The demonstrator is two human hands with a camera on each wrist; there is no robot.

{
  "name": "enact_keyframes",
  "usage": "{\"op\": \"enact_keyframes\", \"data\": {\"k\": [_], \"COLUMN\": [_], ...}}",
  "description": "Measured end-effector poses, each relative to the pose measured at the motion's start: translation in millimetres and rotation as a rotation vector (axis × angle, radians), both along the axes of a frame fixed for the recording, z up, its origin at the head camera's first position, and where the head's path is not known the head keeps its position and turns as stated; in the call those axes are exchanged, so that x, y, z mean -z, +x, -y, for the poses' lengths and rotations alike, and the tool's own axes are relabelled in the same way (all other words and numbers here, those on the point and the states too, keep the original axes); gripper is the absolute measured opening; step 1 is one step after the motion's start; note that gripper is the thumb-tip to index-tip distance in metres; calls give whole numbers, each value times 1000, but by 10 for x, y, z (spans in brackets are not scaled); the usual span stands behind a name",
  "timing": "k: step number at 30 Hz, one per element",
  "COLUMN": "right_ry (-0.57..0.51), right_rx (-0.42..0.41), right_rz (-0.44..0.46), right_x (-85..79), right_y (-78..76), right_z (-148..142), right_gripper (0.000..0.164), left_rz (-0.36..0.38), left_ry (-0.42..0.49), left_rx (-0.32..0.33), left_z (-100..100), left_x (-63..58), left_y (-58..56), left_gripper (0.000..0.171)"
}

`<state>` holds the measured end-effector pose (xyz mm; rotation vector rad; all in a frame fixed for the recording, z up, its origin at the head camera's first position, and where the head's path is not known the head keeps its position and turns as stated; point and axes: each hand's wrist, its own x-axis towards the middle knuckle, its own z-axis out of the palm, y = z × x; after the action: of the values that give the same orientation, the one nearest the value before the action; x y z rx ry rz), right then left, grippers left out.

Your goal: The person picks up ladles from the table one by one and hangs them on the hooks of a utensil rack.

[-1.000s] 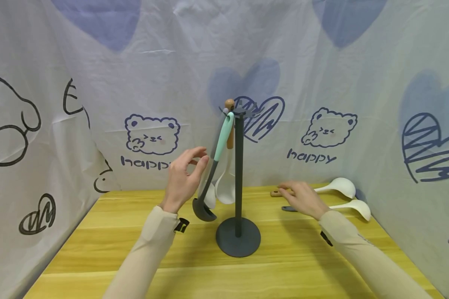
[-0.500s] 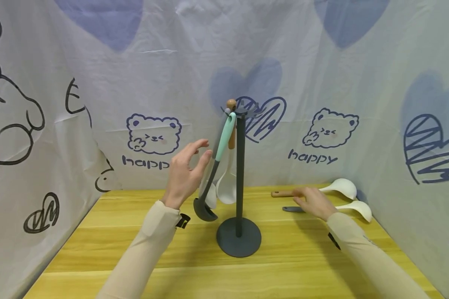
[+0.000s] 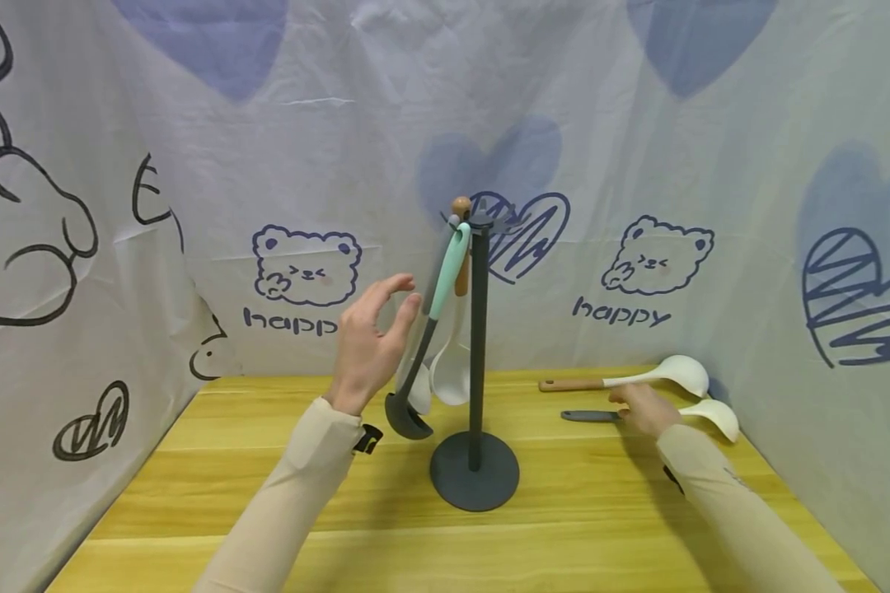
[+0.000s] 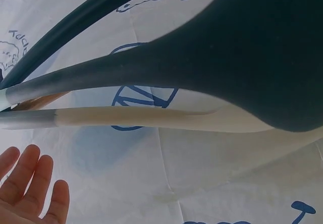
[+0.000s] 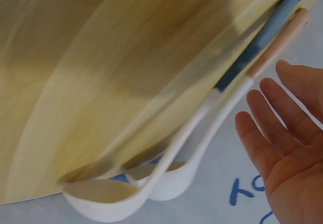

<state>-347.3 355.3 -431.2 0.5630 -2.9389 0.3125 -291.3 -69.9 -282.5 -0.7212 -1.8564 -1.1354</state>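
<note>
Judging by the layout, the work is partway along: three utensils hang from the dark utensil stand [image 3: 478,346], and two ladles lying on the worktop [image 3: 564,511] look to be what is left. Hanging are a mint-handled ladle [image 3: 436,315], a wood-handled utensil [image 3: 451,375] with a white head, and a white-shafted utensil [image 4: 151,117], partly hidden in the head view.

On a dial centred on the stand's post in the head view, the loose pair lies between 3 and 4 o'clock. The wood-handled white ladle [image 5: 222,117] and the grey-handled white ladle [image 3: 593,416] run nearly parallel, the wooden one nearer 12; their long axes follow the 9-to-3 line, handles toward 9, bowls toward 3. The mint-handled ladle leans, handle top toward 1, dark bowl toward 7.

The right hand [image 3: 645,409] is over the grey-handled white ladle's middle, its grip relaxed, fingers extended, apparently holding nothing; whether it touches cannot be told. The left hand [image 3: 371,338], at 9 o'clock just beside the mint-handled ladle, has thumb and fingers spread apart, its grip holding nothing.
</note>
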Motion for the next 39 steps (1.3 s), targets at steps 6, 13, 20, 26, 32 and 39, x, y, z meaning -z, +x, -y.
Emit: {"op": "enact_keyframes", "data": {"k": [6, 13, 20, 26, 32, 39], "right_ry": [30, 48, 79, 77, 99, 130], "right_rx": [64, 77, 146, 147, 166, 176], "right_rz": [38, 27, 56, 52, -7, -68], "right_x": [55, 126, 120, 150, 223, 282], "right_y": [25, 39, 42, 58, 30, 29], "right_z": [-107, -230, -338, -403, -444, -459], "right_gripper": [29, 29, 25, 9, 4, 7], "left_rz": [15, 22, 1, 0, -15, -36], "left_ry": [5, 8, 9, 11, 8, -21], "left_rx": [-3, 1, 7, 9, 12, 1], "left_z": [-18, -49, -54, -54, -65, -77], "left_x": [-16, -19, -40, -57, -84, -114], "left_y": [17, 29, 30, 33, 36, 56], "left_gripper": [29, 28, 28, 28, 28, 29]}}
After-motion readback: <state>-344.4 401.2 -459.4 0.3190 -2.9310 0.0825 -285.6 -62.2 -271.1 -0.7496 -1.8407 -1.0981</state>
